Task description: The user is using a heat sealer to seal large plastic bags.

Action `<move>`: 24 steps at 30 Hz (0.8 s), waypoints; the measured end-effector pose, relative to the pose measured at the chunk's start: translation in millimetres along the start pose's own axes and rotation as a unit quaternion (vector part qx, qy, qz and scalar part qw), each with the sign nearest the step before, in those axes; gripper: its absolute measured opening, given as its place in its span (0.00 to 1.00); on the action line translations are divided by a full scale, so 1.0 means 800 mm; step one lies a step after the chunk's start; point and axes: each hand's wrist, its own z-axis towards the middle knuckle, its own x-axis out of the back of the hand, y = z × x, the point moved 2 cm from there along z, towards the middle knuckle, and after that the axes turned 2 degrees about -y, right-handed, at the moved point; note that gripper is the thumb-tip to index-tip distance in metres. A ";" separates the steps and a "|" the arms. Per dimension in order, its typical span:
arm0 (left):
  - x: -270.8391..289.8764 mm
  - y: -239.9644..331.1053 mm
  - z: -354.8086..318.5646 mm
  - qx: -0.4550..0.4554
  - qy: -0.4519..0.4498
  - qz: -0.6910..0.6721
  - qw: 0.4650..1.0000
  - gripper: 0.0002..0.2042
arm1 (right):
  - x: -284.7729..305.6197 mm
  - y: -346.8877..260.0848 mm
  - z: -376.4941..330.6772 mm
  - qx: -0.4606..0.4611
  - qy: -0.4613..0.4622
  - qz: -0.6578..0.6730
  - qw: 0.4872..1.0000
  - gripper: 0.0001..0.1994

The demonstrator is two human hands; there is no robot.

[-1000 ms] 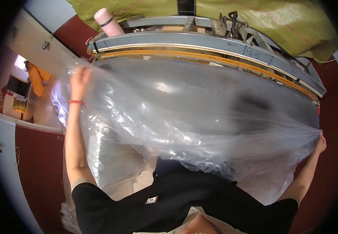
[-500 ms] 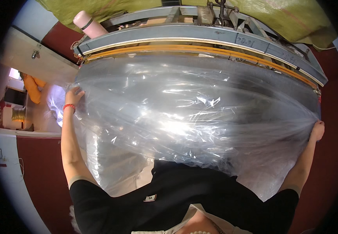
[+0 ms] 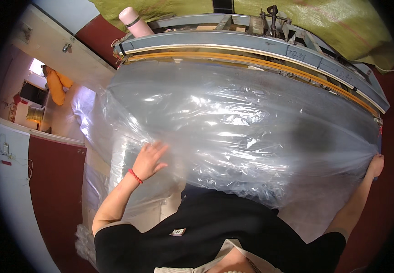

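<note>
On my left side, my bare left hand [image 3: 149,160], wearing a bracelet of round red beads [image 3: 135,176], is open, with fingers spread and slightly blurred; it is over the near left part of a wide, clear, crinkled plastic film [image 3: 247,118], and I cannot tell if it touches. At the far right, my bare right hand [image 3: 377,165] is closed, pinching the gathered right edge of this film. So I judge that the step in hand is spreading and smoothing the sheet — the right hand anchors it, and the left is free to arrange it. The next move, I think, calls for the left hand to flatten or take hold of the loose left side, with the right grip kept firm. The film lies in front of me, between my body and a long, straight, grey metal beam [image 3: 233,40] with a thin orange-yellow strip [image 3: 197,55] along its near side. At the left, it falls in loose, shiny folds; in the middle, many small wrinkles give white glints, and grey shows through; at the right, it is tighter — long pleats run together into my fist.
</note>
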 end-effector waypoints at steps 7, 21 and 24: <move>0.031 -0.056 0.085 0.137 0.135 -0.101 0.976 0.07 | 0.014 0.000 -0.008 0.003 0.003 0.014 1.000 0.17; 0.027 -0.177 0.226 0.132 0.120 -0.214 0.960 0.24 | 0.017 -0.009 -0.016 0.003 -0.002 0.036 0.999 0.16; 0.027 -0.125 0.237 0.106 0.183 -0.076 0.974 0.25 | 0.009 0.003 -0.007 0.023 0.004 0.040 0.999 0.16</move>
